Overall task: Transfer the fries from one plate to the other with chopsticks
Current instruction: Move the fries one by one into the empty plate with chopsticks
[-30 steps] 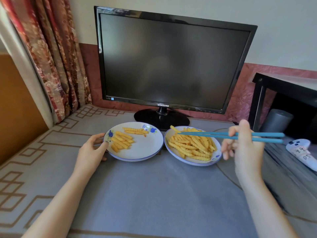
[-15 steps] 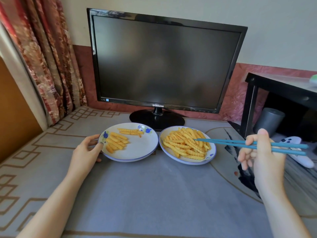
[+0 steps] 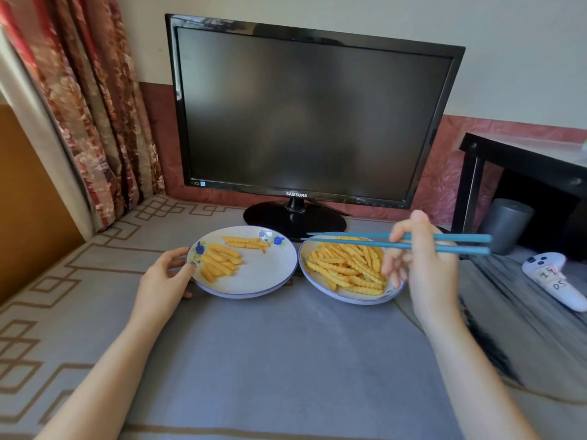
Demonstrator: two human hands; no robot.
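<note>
Two white plates with blue rims sit side by side in front of the monitor. The left plate (image 3: 263, 274) carries a small group of crinkle-cut fries (image 3: 222, 258). The right plate (image 3: 349, 296) is heaped with fries (image 3: 346, 268). My right hand (image 3: 425, 265) holds a pair of blue chopsticks (image 3: 355, 241) level above the right plate, tips pointing left over its far rim with nothing between them. My left hand (image 3: 165, 274) grips the left plate's rim, thumb on the edge.
A black monitor (image 3: 305, 115) with its round stand (image 3: 295, 217) is right behind the plates. A white game controller (image 3: 556, 277) lies at the right, beside a black side table (image 3: 524, 160) and a grey cylinder (image 3: 508, 223). A curtain hangs at the left.
My right hand has swung the chopsticks leftward, from beside the right plate to above it. My left hand stays on the left plate's rim.
</note>
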